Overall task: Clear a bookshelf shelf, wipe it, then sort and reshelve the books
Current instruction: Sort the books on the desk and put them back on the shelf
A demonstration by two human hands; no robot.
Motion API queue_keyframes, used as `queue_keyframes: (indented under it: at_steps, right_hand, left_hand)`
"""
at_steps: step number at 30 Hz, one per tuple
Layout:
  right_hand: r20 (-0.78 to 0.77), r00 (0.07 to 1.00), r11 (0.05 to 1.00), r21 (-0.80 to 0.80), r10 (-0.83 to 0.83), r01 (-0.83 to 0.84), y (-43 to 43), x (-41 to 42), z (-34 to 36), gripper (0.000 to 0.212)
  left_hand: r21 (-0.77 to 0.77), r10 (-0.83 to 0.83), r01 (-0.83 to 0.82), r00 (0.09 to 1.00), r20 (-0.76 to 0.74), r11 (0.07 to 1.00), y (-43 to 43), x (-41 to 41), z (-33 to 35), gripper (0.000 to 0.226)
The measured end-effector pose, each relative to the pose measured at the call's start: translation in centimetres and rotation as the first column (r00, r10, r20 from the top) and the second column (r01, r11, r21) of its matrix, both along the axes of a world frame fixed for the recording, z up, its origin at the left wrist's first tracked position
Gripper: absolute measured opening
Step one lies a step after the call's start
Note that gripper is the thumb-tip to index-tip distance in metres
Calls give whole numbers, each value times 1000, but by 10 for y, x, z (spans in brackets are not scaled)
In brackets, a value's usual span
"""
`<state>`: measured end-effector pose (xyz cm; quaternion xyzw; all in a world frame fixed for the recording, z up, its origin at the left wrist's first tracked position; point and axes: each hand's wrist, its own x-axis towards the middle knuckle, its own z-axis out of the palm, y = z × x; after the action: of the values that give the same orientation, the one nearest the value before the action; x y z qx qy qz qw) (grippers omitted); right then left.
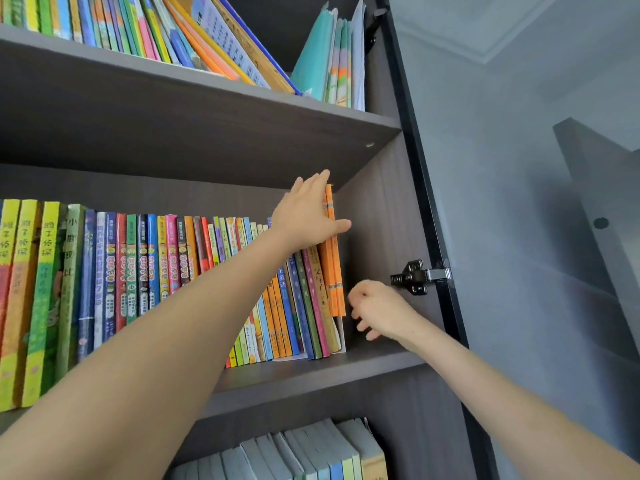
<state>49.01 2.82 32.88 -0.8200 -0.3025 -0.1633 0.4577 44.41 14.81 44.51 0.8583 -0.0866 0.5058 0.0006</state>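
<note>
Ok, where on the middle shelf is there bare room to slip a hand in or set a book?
One bare patch: shelf board between the orange books and the cabinet's right wall; the right hand hovers in it. Left of the orange books, gripped by the left hand, the row is packed spine to spine.

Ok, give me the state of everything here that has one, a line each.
left hand, grips the orange books near their top.
orange books, upright, raised higher than the rest of the row.
right hand, empty, fingers loosely curled, beside the orange books' lower end.
middle-shelf books, upright, not yet cleared.
top-shelf books, leaning.
glass door, open.
</note>
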Motion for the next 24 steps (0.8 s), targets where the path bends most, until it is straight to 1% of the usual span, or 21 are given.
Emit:
queue_keyframes:
  at_steps: [2,5,7,8,10,13,15,17,18,19,21,22,24]
  right_hand:
    - [25,999,989,-144,35,-31,8,5,-10,18]
    - [61,994,974,-211,95,-80,13,4,-15,5]
    - [106,991,968,-247,83,-54,11,2,-15,25]
    - [124,989,967,-251,84,-51,10,3,-16,32]
    - [170,983,967,-255,64,-19,9,6,-18,38]
    - [240,970,973,-208,-47,99,5,22,-18,38]
    - [239,963,974,-156,-123,163,-2,30,-16,39]
    - [227,965,975,-146,-131,167,-7,36,-17,40]
    - [228,966,975,-156,-120,157,-9,38,-18,40]
    - [228,968,976,-163,-106,145,-9,40,-19,41]
    - [228,971,981,-156,-74,111,-10,42,-20,40]
    - [231,971,985,-146,-52,88,-10,41,-19,39]
    - [230,973,990,-133,-10,42,-10,42,-20,36]
  left_hand:
    - [-34,-36,36,999,-10,999,0,4,2,83]
    - [-67,-115,112,992,-47,991,6,2,3,74]
    - [-60,-130,125,988,-85,990,10,-2,5,77]
    - [-52,-126,121,987,-103,991,11,-5,6,79]
    - [-42,-116,111,986,-118,993,11,-9,7,81]
    - [-37,-93,89,990,-110,995,8,-10,6,83]
    - [-43,-67,63,991,-118,997,6,-5,2,81]
    - [-87,-67,54,986,-156,995,3,2,0,77]
    - [-134,-90,67,981,-169,989,2,6,0,73]
    - [-183,-120,90,979,-162,979,1,9,1,66]
    - [-231,-135,113,988,-80,966,-3,13,4,52]
    - [-218,-97,90,995,-23,972,-5,14,6,49]
    - [-182,10,1,998,62,983,-13,16,8,50]
